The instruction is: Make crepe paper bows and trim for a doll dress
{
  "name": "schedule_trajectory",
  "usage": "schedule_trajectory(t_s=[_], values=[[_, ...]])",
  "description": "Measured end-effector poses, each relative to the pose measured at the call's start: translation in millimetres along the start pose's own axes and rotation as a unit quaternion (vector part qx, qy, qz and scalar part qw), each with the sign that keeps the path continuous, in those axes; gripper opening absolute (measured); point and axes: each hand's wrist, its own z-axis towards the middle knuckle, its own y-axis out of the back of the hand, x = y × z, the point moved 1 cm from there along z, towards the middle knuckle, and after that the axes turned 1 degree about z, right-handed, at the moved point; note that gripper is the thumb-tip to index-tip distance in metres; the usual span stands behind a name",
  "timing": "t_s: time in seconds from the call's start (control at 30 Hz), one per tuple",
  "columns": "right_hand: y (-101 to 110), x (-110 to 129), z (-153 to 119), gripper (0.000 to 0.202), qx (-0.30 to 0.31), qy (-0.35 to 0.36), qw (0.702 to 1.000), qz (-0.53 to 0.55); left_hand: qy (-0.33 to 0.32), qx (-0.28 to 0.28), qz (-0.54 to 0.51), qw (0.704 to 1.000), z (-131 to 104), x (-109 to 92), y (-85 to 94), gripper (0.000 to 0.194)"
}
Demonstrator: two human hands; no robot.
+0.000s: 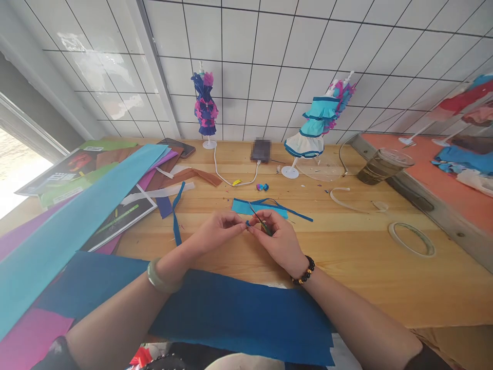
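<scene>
My left hand is closed in a pinch on a tiny blue crepe-paper piece. My right hand meets it from the other side, thumb and finger at the same piece. A slim pointed metal tool with a dark handle is also in my right hand, its tip pointing up and left; whether it is tweezers or small scissors I cannot tell. Just beyond my fingers lies a light-blue paper strip with a dark-blue edge. A narrow dark-blue strip trails to its right. Small pink-and-blue paper bits sit farther back.
Crepe-paper sheets pile up on the left, and a wide dark-blue sheet spans the front edge under my forearms. Two dressed miniature mannequins stand by the tiled wall. A tape roll and a lidded cup are at right.
</scene>
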Motion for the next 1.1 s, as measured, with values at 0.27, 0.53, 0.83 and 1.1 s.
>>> schedule_trajectory(t_s=[0.27,0.53,0.83,1.1], values=[[3,-1,1,0.025,-0.019,0.0,1.0,0.02,0.054,-0.007,0.0,0.999,0,3,5.5,0.031],[6,-1,5,0.033,0.0,-0.072,0.996,0.061,-0.033,-0.083,0.056,0.994,-2,-2,4.8,0.028],[7,-4,7,0.043,-0.003,-0.174,0.97,0.171,-0.257,-0.111,0.325,0.904,-2,-2,1.7,0.024],[6,0,5,0.04,0.042,-0.186,0.956,0.223,-0.317,-0.135,0.38,0.858,-2,1,3.0,0.018]])
